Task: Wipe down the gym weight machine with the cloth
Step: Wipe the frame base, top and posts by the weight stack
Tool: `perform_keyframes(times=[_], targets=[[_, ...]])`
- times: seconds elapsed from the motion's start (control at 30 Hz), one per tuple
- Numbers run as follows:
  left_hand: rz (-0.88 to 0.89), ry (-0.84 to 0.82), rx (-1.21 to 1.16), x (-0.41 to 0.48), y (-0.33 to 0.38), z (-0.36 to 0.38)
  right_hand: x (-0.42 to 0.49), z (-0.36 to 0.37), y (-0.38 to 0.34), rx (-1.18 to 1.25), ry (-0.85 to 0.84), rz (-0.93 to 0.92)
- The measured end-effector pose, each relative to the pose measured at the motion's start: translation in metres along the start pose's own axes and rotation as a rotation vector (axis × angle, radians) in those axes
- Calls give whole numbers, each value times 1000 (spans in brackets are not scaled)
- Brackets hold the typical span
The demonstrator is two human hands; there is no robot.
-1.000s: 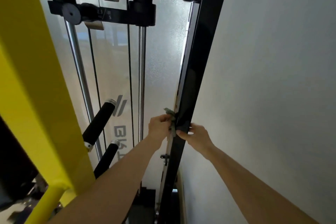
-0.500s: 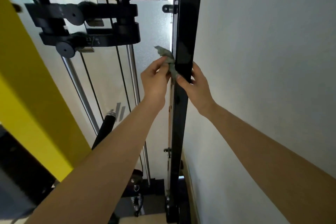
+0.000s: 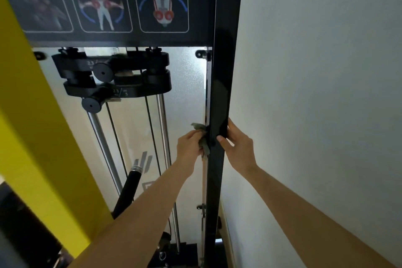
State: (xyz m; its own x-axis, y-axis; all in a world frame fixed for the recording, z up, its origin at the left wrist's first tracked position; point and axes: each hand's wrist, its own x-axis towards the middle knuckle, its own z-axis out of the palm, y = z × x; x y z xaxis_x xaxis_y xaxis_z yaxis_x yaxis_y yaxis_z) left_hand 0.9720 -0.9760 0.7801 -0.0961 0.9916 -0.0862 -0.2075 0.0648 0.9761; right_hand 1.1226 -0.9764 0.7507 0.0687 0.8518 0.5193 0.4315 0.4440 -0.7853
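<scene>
Where the left hand (image 3: 188, 146) pinches the cloth (image 3: 202, 137), its grip closes on a bunched grey wad pressed to the left edge of the black post (image 3: 219, 102); most of the cloth is hidden between fingers and post. The right hand (image 3: 237, 146) wraps the post's right side, thumb on the front, fingers out of sight behind. Left of the post stand chrome rods (image 3: 162, 119), thin cables and black weight plates (image 3: 117, 78). The exercise chart (image 3: 104, 0) above is blurred and cut off at the top.

Wall (image 3: 315, 93) tight beside black upright (image 3: 219, 93)
</scene>
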Motion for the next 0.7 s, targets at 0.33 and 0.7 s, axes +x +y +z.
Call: perform_keyframes(times=[0.33, 0.7], targets=[[414, -53, -7, -2, 102, 20, 4, -4, -10, 3, -53, 122], [82, -47, 415, -14, 66, 9, 21, -27, -45, -283, -292, 380]])
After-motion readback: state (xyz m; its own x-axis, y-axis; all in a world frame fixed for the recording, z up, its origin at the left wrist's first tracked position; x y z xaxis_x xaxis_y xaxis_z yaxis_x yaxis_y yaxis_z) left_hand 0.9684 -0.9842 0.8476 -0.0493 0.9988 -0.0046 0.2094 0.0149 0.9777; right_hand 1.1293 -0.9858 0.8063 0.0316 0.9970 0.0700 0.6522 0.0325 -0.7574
